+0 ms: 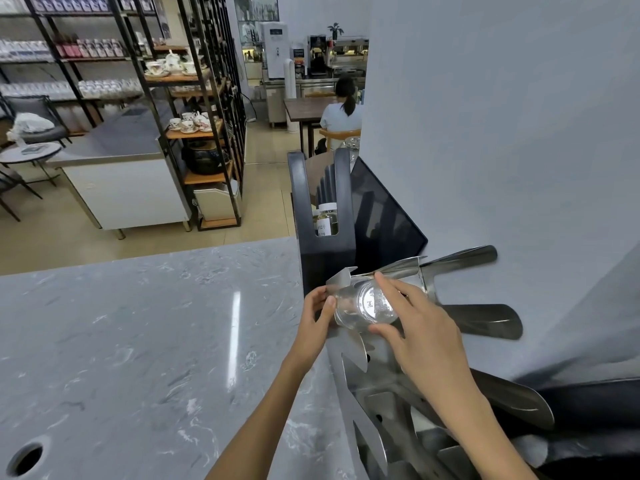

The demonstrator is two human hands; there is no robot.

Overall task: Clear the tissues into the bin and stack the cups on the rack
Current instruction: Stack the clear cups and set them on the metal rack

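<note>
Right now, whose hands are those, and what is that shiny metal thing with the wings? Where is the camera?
The camera sits on a person's head and looks down, so you see that person's own two arms. The left hand and the right hand both hold one clear glass cup, tipped on its side with its bottom facing you. They are fitting it onto a shiny metal rack; its "wings" are flat prongs that stick out to hold cups. The rack stands at the right end of a grey marble counter, which has a round hole in its near corner. Behind the rack is a dark holder with a small bottle inside. I see no tissues here.
</note>
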